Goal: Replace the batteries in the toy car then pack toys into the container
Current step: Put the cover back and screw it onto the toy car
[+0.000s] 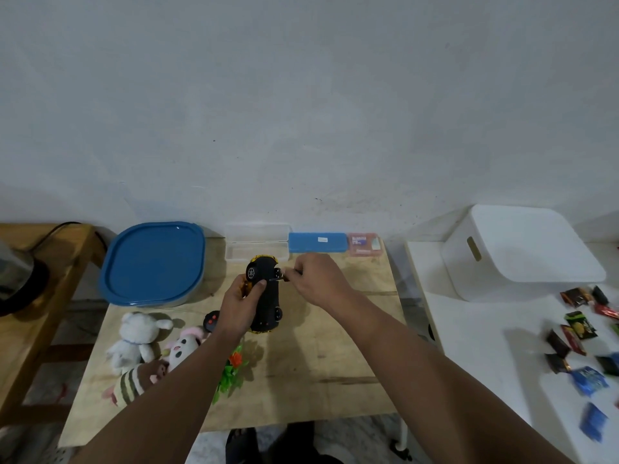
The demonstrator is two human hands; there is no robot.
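Note:
The toy car (268, 296), black underneath with yellow edges, is turned belly-up above the wooden table (318, 363). My left hand (239, 304) grips its left side. My right hand (316, 279) pinches a small thin tool (279, 278) whose tip meets the car's underside near a wheel. A blue-lidded container (154, 262) stands at the back left. Plush toys lie front left: a white one (135, 336), a pink-eared one (184, 346) and a striped one (134, 380). A black remote (211, 322) peeks out beside my left wrist.
A clear case (256, 249), a blue case (316, 242) and a pink pack (363, 244) line the table's back edge. A small green plant toy (231, 370) lies under my left forearm. A white bin (519, 252) and several candy wrappers (576, 329) sit on the white table at right.

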